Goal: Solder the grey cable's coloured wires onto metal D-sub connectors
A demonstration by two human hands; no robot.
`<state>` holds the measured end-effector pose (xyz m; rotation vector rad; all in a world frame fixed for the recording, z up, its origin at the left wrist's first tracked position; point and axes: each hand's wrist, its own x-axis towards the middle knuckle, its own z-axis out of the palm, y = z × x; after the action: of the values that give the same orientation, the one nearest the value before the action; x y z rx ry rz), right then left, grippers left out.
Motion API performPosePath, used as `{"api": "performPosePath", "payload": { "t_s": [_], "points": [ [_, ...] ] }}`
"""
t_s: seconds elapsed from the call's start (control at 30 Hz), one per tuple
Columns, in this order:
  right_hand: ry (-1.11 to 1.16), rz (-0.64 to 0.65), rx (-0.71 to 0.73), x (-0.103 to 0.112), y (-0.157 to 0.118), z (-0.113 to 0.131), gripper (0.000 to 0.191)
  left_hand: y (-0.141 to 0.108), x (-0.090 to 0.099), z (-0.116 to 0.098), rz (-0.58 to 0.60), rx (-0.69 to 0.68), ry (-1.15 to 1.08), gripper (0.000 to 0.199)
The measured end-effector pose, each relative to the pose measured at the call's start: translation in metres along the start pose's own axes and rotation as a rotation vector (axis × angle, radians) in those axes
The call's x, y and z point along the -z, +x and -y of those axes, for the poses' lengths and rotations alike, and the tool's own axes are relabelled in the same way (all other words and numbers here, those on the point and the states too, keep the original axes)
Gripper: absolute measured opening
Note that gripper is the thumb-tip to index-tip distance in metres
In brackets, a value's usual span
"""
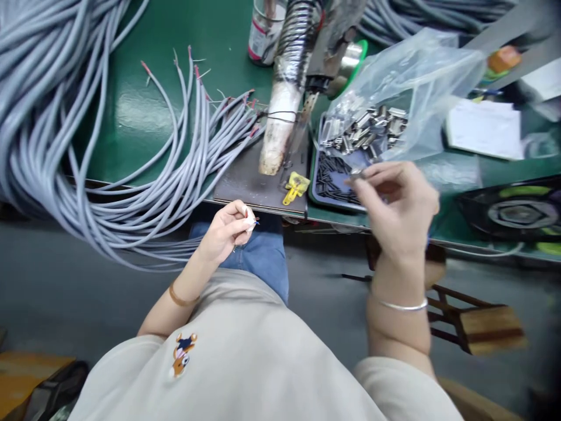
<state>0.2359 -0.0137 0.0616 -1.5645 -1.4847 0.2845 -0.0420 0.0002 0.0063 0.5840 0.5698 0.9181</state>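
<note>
My left hand (230, 231) is closed in a pinch just off the table's front edge. Between its fingertips is a cable end with stripped red and blue wire tips (256, 221). My right hand (398, 202), a little blurred, hovers over the front of a tray (314, 186). Its thumb and forefinger pinch a small metal piece (357, 175), too blurred to name more exactly. Short black tubes (335, 178) lie in the tray, and an open clear plastic bag (421, 76) behind them holds shiny metal connectors (368, 128).
Grey cables (131, 216) cover the left side of the green table (140, 117), stripped ends toward the middle. A foil-wrapped duct (283, 111) hangs over a dark board (245, 181) bearing a yellow piece (295, 187). A solder spool (350, 64), papers (484, 128) and a black fan-like object (517, 210) stand farther right.
</note>
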Motion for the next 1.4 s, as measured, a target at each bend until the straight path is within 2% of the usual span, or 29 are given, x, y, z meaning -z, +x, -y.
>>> {"api": "performPosePath", "payload": {
  "t_s": [0.1,0.17,0.3,0.43,0.53,0.63,0.8,1.07,1.17,1.4],
  "points": [
    [0.426,0.204,-0.152,-0.011,-0.036,0.030,0.021,0.005,-0.014,0.007,-0.020,-0.024,0.068,0.033],
    [0.605,0.250,-0.220,-0.021,-0.050,0.037,0.023,0.008,-0.021,0.012,0.010,-0.049,0.110,0.029],
    [0.737,0.255,-0.296,-0.039,-0.057,0.033,0.029,0.008,-0.026,0.020,0.045,-0.083,0.169,0.022],
    [0.781,0.300,-0.300,-0.050,-0.059,0.027,0.030,0.006,-0.027,0.024,0.046,-0.100,0.195,0.021],
    [0.762,0.293,-0.276,-0.055,-0.063,0.027,0.027,0.006,-0.028,0.024,0.052,-0.131,0.213,0.021],
    [0.667,0.165,-0.202,-0.060,-0.071,0.029,0.020,0.007,-0.029,0.024,0.008,-0.181,0.224,0.021],
    [0.273,-0.043,0.082,-0.069,-0.081,0.028,0.012,0.010,-0.030,0.023,-0.042,-0.223,0.223,0.021],
    [0.002,-0.265,0.344,-0.076,-0.074,0.013,0.019,0.019,-0.028,0.025,-0.141,-0.170,0.284,0.031],
    [0.000,-0.267,0.352,-0.077,-0.069,0.009,0.020,0.021,-0.029,0.024,-0.161,-0.157,0.280,0.032],
    [0.157,-0.089,0.230,-0.082,-0.065,0.008,0.011,0.031,-0.031,0.024,-0.169,-0.196,0.261,0.034]
  ]
}}
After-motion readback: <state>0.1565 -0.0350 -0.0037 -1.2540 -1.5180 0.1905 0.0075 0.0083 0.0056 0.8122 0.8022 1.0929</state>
